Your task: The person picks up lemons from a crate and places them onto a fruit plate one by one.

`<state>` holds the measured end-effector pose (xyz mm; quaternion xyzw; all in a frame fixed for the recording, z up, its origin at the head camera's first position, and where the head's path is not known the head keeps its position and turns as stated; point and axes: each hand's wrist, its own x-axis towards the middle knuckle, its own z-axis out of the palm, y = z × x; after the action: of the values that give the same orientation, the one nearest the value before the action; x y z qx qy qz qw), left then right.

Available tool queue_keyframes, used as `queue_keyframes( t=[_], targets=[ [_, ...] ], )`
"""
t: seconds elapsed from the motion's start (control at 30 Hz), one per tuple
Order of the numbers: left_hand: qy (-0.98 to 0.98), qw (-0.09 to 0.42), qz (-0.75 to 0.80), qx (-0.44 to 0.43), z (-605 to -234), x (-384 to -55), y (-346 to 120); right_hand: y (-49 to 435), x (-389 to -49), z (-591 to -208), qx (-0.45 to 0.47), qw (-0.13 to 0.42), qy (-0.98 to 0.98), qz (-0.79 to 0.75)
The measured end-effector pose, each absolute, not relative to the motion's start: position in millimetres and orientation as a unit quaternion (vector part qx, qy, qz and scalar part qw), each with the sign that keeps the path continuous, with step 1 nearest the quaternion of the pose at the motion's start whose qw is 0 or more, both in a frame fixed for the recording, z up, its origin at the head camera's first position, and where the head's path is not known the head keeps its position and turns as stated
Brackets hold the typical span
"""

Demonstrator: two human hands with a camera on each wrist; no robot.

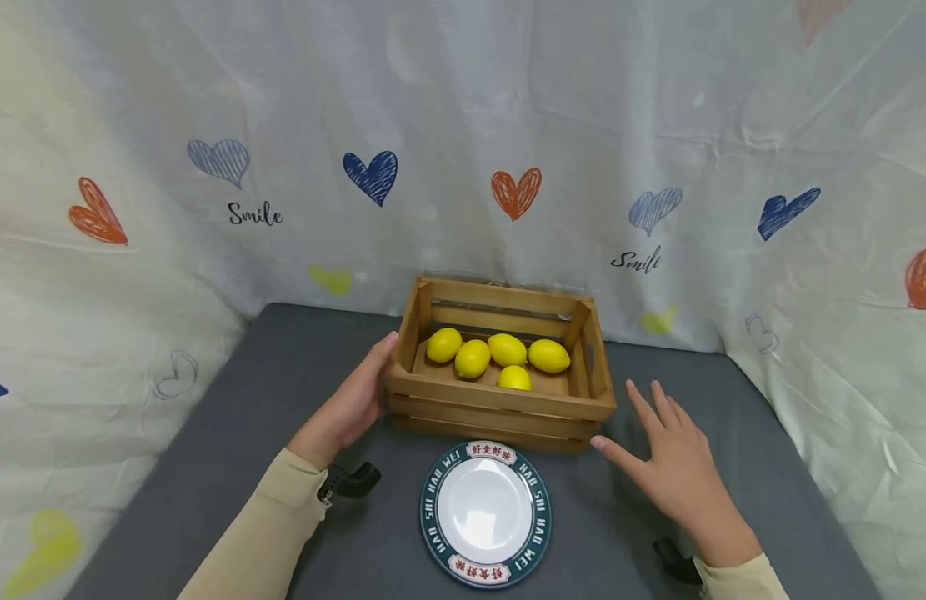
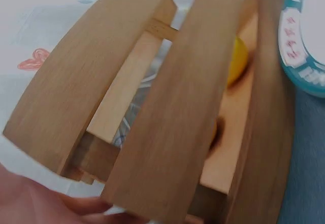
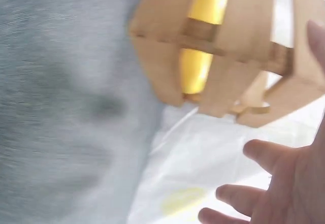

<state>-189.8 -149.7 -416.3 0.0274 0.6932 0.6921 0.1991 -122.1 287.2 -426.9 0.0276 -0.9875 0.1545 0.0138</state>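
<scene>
A slatted wooden crate stands on the grey table and holds several yellow lemons. My left hand lies flat against the crate's left end, with the thumb up along the corner post. In the left wrist view the crate fills the frame, a lemon shows between the slats, and my fingers touch its end. My right hand hovers with spread fingers beside the crate's front right corner, apart from it. The blurred right wrist view shows the crate, a lemon and my fingertips.
A white plate with a dark green lettered rim lies just in front of the crate, between my forearms. The grey table top is bounded at the back and sides by a white cloth backdrop printed with hearts.
</scene>
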Motion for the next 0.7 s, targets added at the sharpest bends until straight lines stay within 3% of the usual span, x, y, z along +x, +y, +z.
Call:
queue_keyframes(
  t=[0.27,0.7],
  targets=[
    [0.654,0.184,0.734,-0.009,-431.0,-201.3,-139.6,275.7,-133.9,-371.4,0.053,0.03,-0.989,0.132],
    [0.646,0.157,0.747,-0.014,-447.5,-197.7,-136.2,201.4,-193.5,-297.7,0.25,0.03,-0.961,0.115]
  ],
)
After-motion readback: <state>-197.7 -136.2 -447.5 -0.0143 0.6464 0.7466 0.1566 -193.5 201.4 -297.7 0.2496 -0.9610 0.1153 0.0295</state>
